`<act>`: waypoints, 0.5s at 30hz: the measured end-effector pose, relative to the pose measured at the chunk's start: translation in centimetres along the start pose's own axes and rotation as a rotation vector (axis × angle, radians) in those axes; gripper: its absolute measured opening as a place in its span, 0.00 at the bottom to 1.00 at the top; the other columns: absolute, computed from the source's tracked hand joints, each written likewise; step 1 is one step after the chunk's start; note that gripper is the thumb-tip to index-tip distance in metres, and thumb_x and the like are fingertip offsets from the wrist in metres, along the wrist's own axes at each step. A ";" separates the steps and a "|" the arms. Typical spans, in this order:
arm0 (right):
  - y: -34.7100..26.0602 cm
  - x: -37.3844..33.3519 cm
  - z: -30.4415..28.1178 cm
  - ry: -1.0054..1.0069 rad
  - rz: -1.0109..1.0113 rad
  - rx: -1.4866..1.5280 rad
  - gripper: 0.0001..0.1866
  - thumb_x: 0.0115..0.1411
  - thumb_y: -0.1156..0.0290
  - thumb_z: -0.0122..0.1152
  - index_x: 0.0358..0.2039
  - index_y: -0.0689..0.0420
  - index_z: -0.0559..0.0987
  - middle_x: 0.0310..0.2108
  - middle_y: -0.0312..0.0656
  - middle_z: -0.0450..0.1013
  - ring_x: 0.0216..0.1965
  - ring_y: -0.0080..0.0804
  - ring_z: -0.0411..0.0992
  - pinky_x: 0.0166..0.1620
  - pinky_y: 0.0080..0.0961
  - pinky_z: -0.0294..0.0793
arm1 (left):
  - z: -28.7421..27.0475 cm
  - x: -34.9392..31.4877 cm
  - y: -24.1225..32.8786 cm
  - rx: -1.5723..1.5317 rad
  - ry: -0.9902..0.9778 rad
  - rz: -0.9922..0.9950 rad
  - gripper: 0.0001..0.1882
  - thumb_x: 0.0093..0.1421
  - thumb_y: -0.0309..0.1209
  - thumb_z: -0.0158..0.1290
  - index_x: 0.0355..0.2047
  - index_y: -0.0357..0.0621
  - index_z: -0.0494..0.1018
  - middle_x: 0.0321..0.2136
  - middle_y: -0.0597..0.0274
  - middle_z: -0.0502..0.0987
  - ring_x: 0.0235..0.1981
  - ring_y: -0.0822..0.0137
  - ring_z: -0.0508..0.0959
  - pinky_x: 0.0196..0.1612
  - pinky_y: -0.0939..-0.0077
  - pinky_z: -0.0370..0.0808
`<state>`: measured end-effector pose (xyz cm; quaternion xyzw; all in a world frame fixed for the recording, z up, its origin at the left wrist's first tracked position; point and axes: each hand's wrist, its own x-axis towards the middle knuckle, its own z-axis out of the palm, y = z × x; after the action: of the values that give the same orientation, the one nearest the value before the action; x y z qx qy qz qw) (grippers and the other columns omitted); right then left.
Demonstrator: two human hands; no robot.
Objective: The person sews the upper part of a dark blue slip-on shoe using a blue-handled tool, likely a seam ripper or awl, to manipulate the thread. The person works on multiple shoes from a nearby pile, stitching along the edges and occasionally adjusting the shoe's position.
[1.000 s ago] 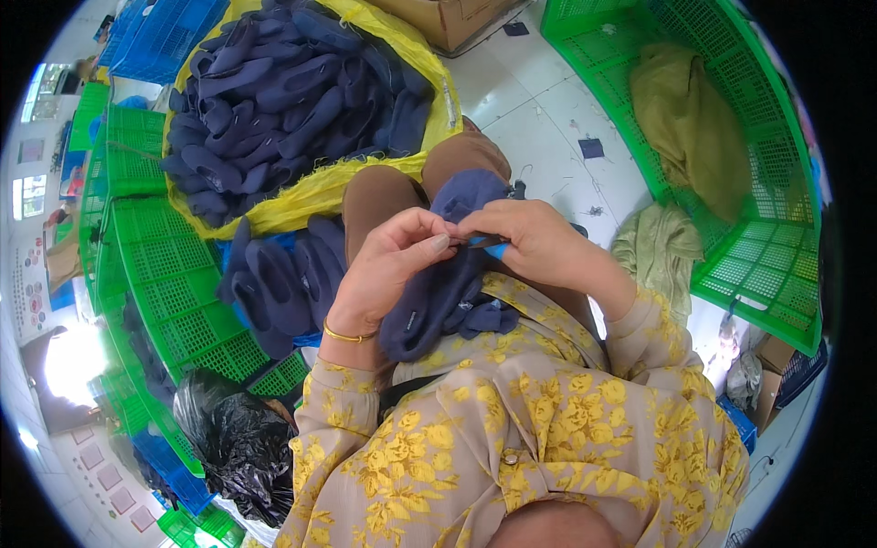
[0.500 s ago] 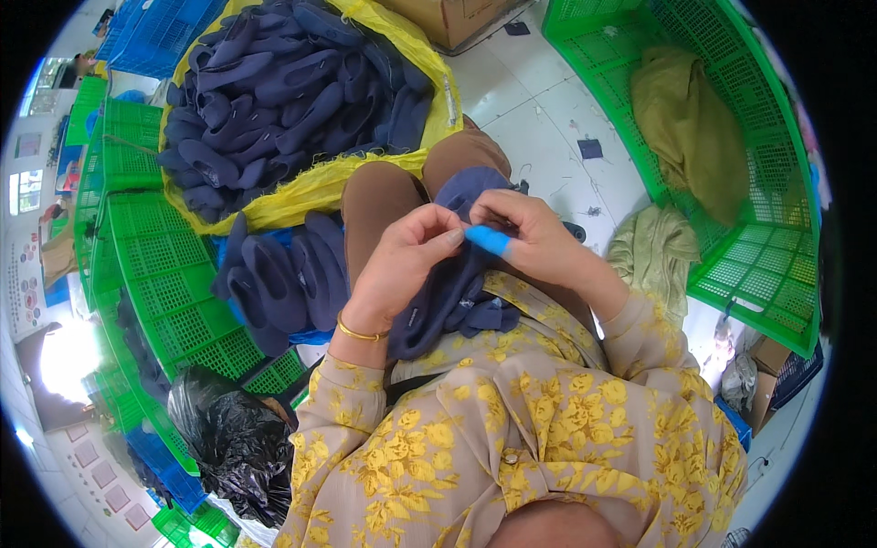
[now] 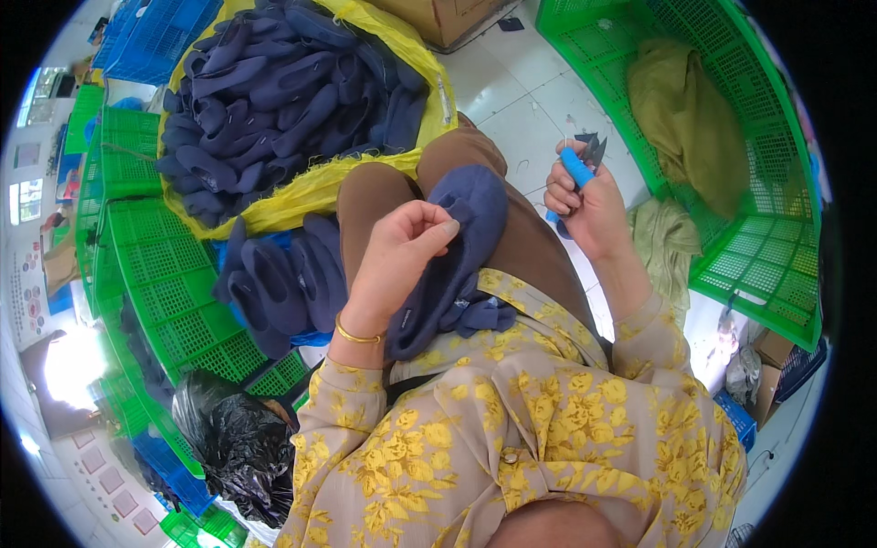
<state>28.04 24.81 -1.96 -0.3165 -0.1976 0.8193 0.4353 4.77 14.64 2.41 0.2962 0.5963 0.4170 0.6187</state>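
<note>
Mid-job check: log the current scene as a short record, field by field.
Left hand: fingers bent at the navy piece; grip unclear
Right hand: out to the right, holding small dark snips
Right-hand finger: blue wrap
Lap: navy piece
Ahead, left: yellow sack heaped with navy slippers
Far right: green crate holding olive cloth

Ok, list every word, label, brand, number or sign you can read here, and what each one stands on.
None can be read.
Navy piece on the lap: a small pale mark, too small to read.
Slipper-shaped navy pieces in the yellow bag: tiny pale marks, too small.
Wall chart at far left: too small and blurred.
Wall panels at lower left: too blurred.
</note>
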 end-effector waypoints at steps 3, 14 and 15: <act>-0.2 -0.6 -0.3 -0.010 -0.012 -0.033 0.05 0.68 0.72 0.50 0.43 0.56 0.71 0.23 0.32 0.61 0.19 0.17 0.54 0.25 0.18 0.56 | -0.1 0.0 -0.6 0.208 0.057 0.081 0.04 0.60 0.27 0.58 0.34 0.40 0.76 0.24 0.78 0.71 0.25 0.86 0.66 0.31 0.89 0.64; -1.7 -2.5 2.8 -0.122 -0.094 -0.265 0.05 0.67 0.72 0.52 0.42 0.56 0.73 0.22 0.31 0.63 0.17 0.13 0.52 0.22 0.15 0.53 | 1.7 0.5 -0.7 1.063 0.206 0.831 0.03 0.55 0.26 0.59 0.30 0.49 0.78 0.18 0.64 0.70 0.22 0.64 0.70 0.37 0.72 0.65; -2.2 -2.8 3.3 -0.142 -0.105 -0.304 0.05 0.67 0.72 0.52 0.42 0.57 0.73 0.22 0.31 0.63 0.17 0.13 0.52 0.22 0.14 0.53 | 2.0 0.4 -0.3 1.133 0.190 0.838 0.04 0.54 0.26 0.59 0.30 0.50 0.78 0.19 0.62 0.71 0.24 0.60 0.71 0.38 0.69 0.65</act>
<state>28.23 23.48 2.75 -0.3092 -0.3657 0.7766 0.4093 6.81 15.13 2.16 0.7392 0.6086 0.2696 0.1023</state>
